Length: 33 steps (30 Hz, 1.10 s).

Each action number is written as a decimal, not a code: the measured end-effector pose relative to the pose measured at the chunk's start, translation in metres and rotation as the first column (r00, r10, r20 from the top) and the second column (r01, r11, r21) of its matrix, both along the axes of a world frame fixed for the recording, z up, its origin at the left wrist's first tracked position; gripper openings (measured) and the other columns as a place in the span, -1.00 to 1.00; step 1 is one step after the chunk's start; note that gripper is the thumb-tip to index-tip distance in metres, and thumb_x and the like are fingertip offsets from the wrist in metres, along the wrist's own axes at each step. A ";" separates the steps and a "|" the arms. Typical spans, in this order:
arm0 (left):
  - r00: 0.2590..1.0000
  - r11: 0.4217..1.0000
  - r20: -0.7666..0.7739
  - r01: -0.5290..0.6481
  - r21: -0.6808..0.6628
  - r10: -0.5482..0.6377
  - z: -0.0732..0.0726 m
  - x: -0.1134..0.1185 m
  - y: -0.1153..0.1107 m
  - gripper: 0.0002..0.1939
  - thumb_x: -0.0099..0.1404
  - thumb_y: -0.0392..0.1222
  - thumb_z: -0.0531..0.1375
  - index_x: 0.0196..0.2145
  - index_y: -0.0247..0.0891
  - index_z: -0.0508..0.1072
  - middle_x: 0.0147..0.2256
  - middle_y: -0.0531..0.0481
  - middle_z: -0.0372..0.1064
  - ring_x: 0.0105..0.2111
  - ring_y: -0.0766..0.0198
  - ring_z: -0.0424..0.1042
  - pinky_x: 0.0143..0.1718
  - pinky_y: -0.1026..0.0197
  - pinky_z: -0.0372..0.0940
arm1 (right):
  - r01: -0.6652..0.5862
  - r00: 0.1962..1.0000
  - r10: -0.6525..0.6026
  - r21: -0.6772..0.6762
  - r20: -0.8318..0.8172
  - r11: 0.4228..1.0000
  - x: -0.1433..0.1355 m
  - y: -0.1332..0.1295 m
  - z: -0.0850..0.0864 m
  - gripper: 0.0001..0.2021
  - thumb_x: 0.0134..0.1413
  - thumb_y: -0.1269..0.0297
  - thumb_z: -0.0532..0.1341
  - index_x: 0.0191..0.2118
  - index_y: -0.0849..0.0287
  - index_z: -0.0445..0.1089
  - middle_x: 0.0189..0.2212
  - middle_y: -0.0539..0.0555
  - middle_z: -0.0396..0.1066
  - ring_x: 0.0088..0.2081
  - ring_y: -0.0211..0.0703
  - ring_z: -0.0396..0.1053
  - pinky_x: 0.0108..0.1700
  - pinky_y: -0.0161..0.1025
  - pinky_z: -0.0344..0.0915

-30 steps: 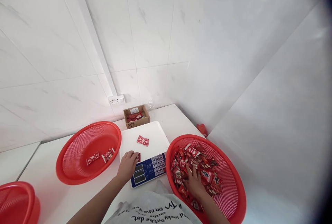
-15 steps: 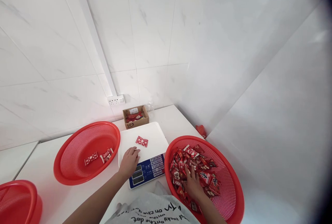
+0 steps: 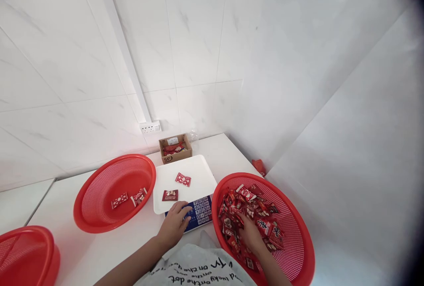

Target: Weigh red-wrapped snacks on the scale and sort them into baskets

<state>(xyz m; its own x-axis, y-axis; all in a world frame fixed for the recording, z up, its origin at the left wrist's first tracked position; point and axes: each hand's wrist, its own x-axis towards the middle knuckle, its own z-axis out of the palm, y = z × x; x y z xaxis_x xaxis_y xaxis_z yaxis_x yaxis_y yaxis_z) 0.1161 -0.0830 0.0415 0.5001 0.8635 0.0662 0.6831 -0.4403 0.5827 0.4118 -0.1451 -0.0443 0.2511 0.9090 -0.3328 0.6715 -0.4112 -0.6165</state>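
My left hand [image 3: 173, 225] hovers over the display end of a white weighing scale [image 3: 198, 171] with a blue keypad panel. Its fingers are stretched out and nothing is in them. On the scale's plate lie a dotted red candy packet [image 3: 183, 179] and a dark red candy packet [image 3: 170, 195]. My right hand [image 3: 251, 235] reaches into a red plastic basket [image 3: 300, 233] full of red-wrapped candies [image 3: 251, 206]. Its fingers are drawn together on a red candy packet [image 3: 237, 216]; the fingertips are partly hidden among the wrappers.
To the left of the scale stands a red basket [image 3: 96, 193] with a few packets in it. Another red basket [image 3: 26, 255] is at the lower left. Behind the scale, a small cardboard box [image 3: 175, 157] holds red packets. Tiled wall and a grey-white panel close off the back and right.
A dark red candy packet now lies on the scale, let go by my left hand, which has drawn back toward me. My right hand's spread fingers have closed among the candies.
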 end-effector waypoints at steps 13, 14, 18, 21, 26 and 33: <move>0.974 0.931 0.225 0.105 -0.349 -0.025 0.025 0.044 0.002 -0.60 0.23 -0.15 0.10 0.04 -0.14 0.36 0.00 -0.11 0.36 -0.11 0.13 0.37 -0.01 0.04 0.26 | 0.087 0.987 -0.062 0.169 -0.148 0.982 -0.013 0.009 0.065 -0.63 0.06 0.32 -0.04 -0.06 0.15 0.36 -0.04 0.10 0.45 0.03 -0.06 0.36 0.08 -0.16 0.23; 0.971 0.919 0.240 0.111 -0.379 -0.018 0.024 0.049 0.002 -0.58 0.22 -0.14 0.12 0.04 -0.14 0.36 0.00 -0.12 0.36 -0.13 0.13 0.38 -0.04 0.04 0.27 | 0.088 0.985 -0.058 0.183 -0.163 0.979 -0.015 0.010 0.072 -0.65 0.06 0.31 -0.04 -0.07 0.13 0.35 -0.05 0.10 0.45 0.02 -0.05 0.36 0.08 -0.15 0.23; 0.945 0.861 0.327 0.180 -0.476 -0.017 0.026 0.061 0.000 -0.47 0.18 -0.08 0.17 0.12 -0.16 0.30 0.04 -0.15 0.33 -0.19 0.16 0.39 -0.11 0.07 0.28 | 0.044 0.963 0.014 0.207 -0.271 0.977 -0.028 0.010 0.100 -0.74 0.00 0.31 0.05 -0.15 0.13 0.32 -0.12 0.12 0.46 -0.04 -0.04 0.37 0.05 -0.14 0.23; 0.914 0.803 0.406 0.240 -0.546 0.003 0.028 0.065 -0.002 -0.40 0.18 -0.03 0.19 0.16 -0.18 0.24 -0.02 -0.16 0.36 -0.28 0.23 0.39 -0.19 0.12 0.29 | -0.064 0.912 0.126 0.166 -0.391 0.984 -0.043 0.005 0.116 -0.84 -0.03 0.30 0.10 -0.25 0.11 0.24 -0.28 0.03 0.43 -0.24 -0.13 0.39 -0.15 -0.22 0.29; 0.899 0.721 0.436 0.283 -0.633 0.029 0.032 0.068 -0.005 -0.69 0.18 -0.06 0.15 -0.18 -0.27 0.45 -0.38 0.01 0.40 -0.47 0.33 0.34 -0.36 0.22 0.26 | -0.178 0.822 0.216 0.122 -0.528 0.976 -0.066 0.000 0.126 -0.83 -0.05 0.31 0.16 -0.35 0.09 0.11 -0.44 -0.09 0.32 -0.40 -0.25 0.30 -0.34 -0.33 0.22; 0.901 0.730 0.391 0.139 -0.669 0.187 0.032 0.060 -0.001 -0.76 0.14 -0.01 0.16 -0.48 -0.24 0.32 -0.58 0.15 0.24 -0.59 0.38 0.25 -0.49 0.27 0.19 | -0.177 0.819 0.212 0.117 -0.533 0.977 -0.065 0.004 0.116 -0.81 -0.12 0.37 0.17 -0.33 0.10 0.14 -0.43 -0.10 0.28 -0.37 -0.26 0.27 -0.31 -0.34 0.19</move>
